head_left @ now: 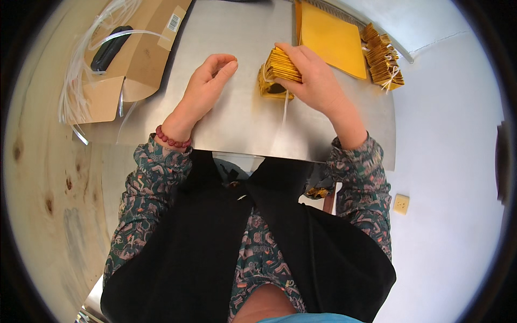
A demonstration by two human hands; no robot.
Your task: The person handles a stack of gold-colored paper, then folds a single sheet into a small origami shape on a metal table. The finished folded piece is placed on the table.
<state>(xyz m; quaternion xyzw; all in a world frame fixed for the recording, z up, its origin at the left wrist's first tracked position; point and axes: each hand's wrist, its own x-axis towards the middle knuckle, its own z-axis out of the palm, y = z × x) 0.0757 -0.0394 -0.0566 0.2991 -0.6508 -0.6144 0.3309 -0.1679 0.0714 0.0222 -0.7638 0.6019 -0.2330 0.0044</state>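
My right hand (319, 81) grips a thick bundle of folded golden-yellow paper (283, 65) over the metal table, thumb in front and fingers over its top. The bundle's layers are pleated close together, and a dark hollow shows beneath them. A thin white tie (285, 112) hangs from the bundle toward the table's near edge. To the left, apart from the bundle, my left hand (207, 83) is loosely curled, its thumb tip close to the index fingertip. Nothing shows between those fingers. A dark red bead bracelet (172, 138) circles the left wrist.
A flat stack of yellow sheets (333, 40) lies at the far right, beside more tied pleated bundles (383, 59). An open cardboard box (145, 59) stands at the left, with clear plastic strips (81, 81) and a black object (110, 49) on it. A white wall (447, 134) borders the right.
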